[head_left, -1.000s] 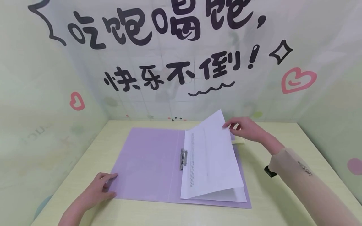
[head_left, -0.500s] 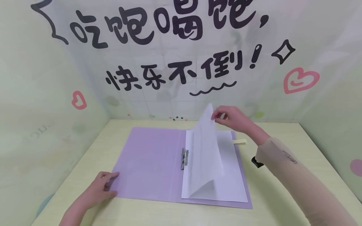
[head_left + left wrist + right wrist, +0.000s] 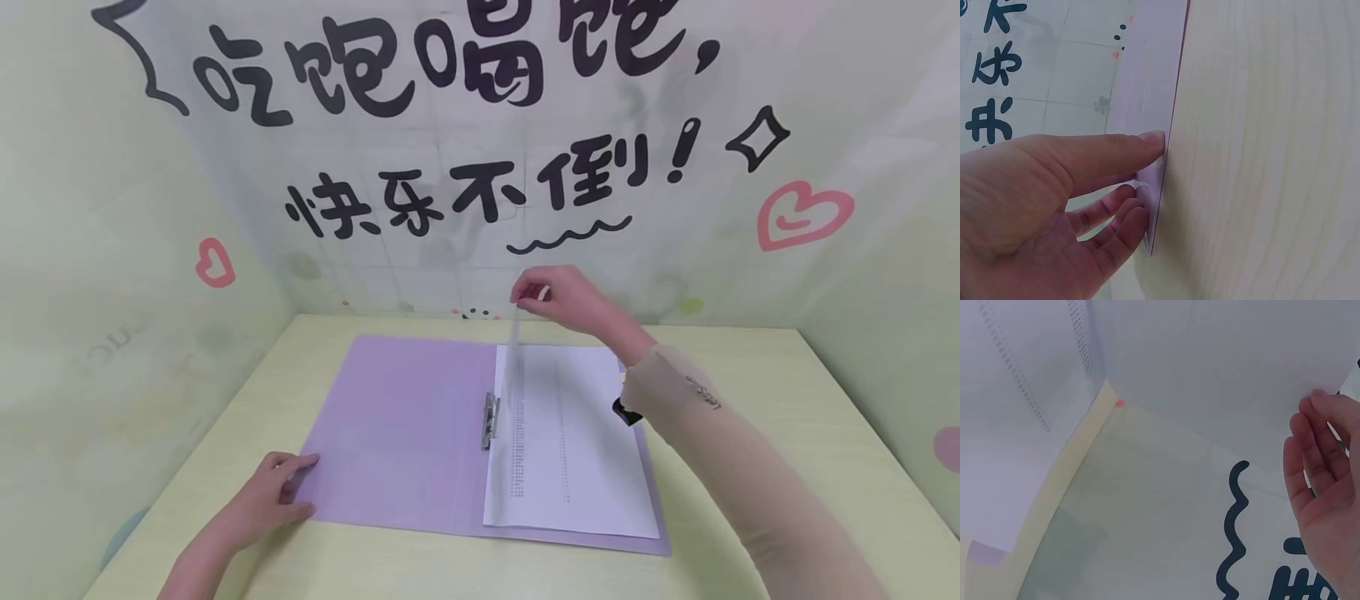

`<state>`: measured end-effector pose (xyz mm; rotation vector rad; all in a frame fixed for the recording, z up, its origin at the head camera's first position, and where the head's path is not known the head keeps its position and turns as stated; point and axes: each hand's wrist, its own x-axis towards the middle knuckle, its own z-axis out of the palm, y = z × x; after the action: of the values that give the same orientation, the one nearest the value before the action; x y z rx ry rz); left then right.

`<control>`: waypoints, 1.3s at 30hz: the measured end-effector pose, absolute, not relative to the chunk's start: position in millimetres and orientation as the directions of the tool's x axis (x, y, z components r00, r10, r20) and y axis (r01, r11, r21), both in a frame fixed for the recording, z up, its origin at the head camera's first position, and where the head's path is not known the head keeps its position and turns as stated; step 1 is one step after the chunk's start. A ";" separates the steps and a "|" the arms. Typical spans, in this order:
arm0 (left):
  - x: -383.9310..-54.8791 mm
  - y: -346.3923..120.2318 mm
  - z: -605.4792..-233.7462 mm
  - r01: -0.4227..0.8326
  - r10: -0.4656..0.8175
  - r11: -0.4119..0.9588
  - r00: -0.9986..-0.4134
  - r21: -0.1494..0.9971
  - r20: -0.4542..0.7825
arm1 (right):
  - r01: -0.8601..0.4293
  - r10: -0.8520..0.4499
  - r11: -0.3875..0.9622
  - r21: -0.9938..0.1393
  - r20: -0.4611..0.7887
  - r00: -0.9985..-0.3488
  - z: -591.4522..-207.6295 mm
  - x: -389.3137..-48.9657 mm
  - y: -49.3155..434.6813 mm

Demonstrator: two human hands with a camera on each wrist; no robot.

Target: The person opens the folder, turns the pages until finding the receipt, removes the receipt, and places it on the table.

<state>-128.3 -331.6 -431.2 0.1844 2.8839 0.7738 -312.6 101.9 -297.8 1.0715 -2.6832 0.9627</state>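
A lilac ring folder (image 3: 397, 417) lies spread on the table, its bare cover to the left. A metal clip (image 3: 490, 421) sits by the spine, with a stack of printed paper (image 3: 600, 467) to its right. My right hand (image 3: 558, 296) pinches the upper corner of a single sheet (image 3: 1222, 362), which stands nearly upright and edge-on in the head view. At the near left corner of the folder rests my left hand (image 3: 262, 496). In the left wrist view its thumb lies on the folder and the other fingers curl against the side edge.
The pale wooden table (image 3: 375, 567) meets a printed wall sheet (image 3: 420, 283) at the back. A small black piece (image 3: 626, 411) shows under the right sleeve (image 3: 720, 450). Pale side walls stand left and right.
My right hand has swung left and upward with the sheet, turning it from leaning over the stack to nearly upright. Print on the page beneath now shows. The left hand stays in place.
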 end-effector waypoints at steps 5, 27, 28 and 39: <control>-128.2 -331.6 -430.4 0.072 0.154 0.858 -0.981 0.508 -0.121 | -0.661 -0.611 0.524 -0.538 0.304 -0.731 -295.5 -315.1 78.3; -128.1 -333.7 -432.2 0.094 0.169 0.846 -0.981 0.525 -0.098 | -0.675 -0.697 0.454 -0.581 0.241 -0.676 -356.0 -313.6 -10.7; -128.2 -334.2 -432.1 0.092 0.169 0.844 -0.981 0.528 -0.099 | -0.674 -0.701 0.456 -0.581 0.232 -0.674 -359.4 -312.8 -14.3; -129.2 -335.1 -436.1 0.108 0.183 0.830 -0.979 0.547 -0.084 | -0.648 -0.719 0.447 -0.616 0.183 -0.670 -404.9 -313.4 -41.3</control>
<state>-129.2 -335.1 -436.1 0.2297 2.8772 0.8472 -313.4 -41.3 -404.9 1.3096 -2.7604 1.0988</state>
